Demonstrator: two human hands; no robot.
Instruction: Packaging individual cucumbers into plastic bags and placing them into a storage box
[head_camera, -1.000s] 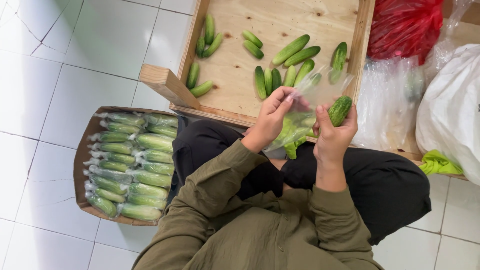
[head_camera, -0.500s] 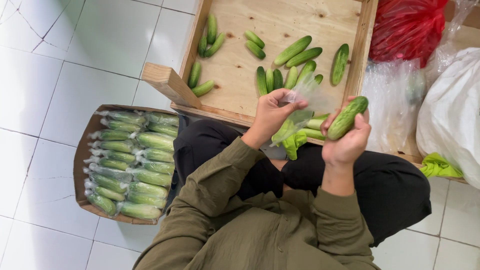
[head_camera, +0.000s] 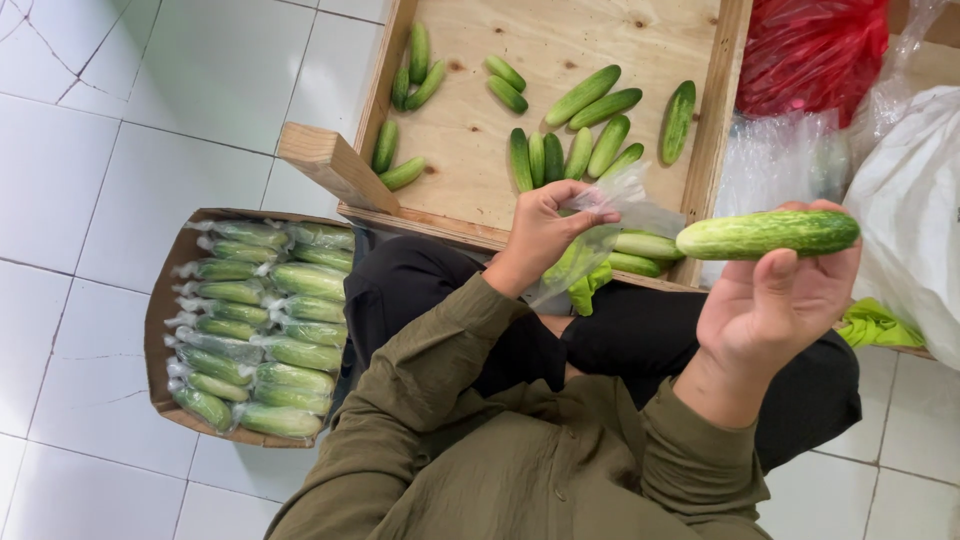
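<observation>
My right hand holds a long green cucumber level, raised to the right of the wooden tray. My left hand pinches a clear plastic bag at the tray's near edge. The bag hangs down over my lap, and two cucumbers lie beside it at the tray's edge. Several loose cucumbers lie on the tray floor beyond my left hand.
A cardboard box at my left holds several bagged cucumbers. A wooden block sticks out from the tray's corner. A red bag, clear plastic bags and a white sack sit at right. White tiled floor surrounds.
My right hand has pulled away from the bag to the right and up, turning the cucumber from upright to level. My left hand has kept its hold on the bag.
</observation>
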